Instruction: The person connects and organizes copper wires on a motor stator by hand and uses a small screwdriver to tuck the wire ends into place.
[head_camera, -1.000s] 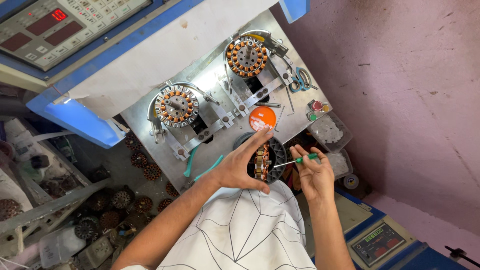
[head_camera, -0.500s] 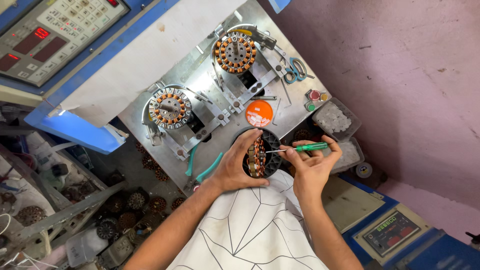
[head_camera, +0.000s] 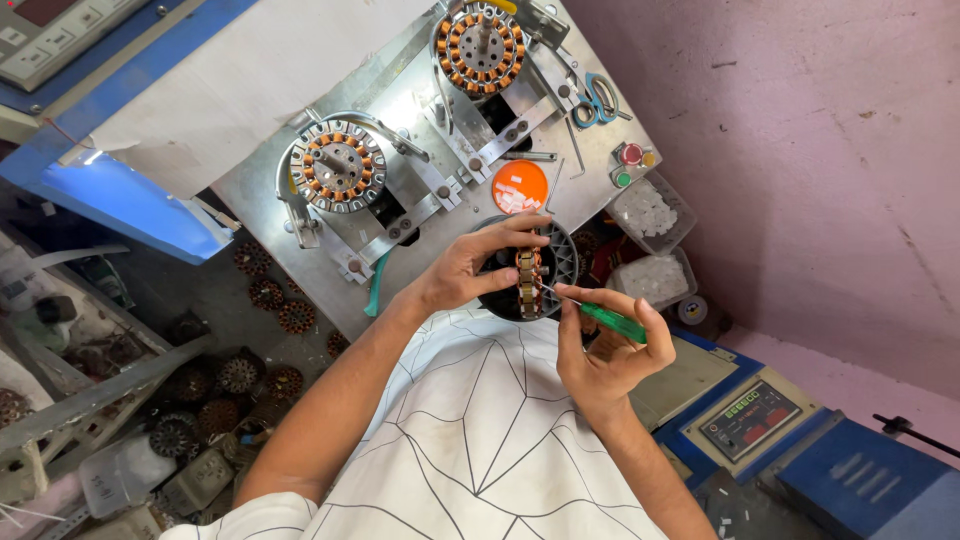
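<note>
Centrally in the frame, a copper-wound stator (head_camera: 527, 283) is being held edge-on over a round black tray (head_camera: 566, 262). The left hand (head_camera: 470, 270) is grasping the stator in a closed grip. The right hand (head_camera: 600, 355) is clenching a green-handled screwdriver (head_camera: 612, 321), its tip touching the stator. Above, an orange dish (head_camera: 520, 187) is sitting on the metal tabletop (head_camera: 400, 100).
</note>
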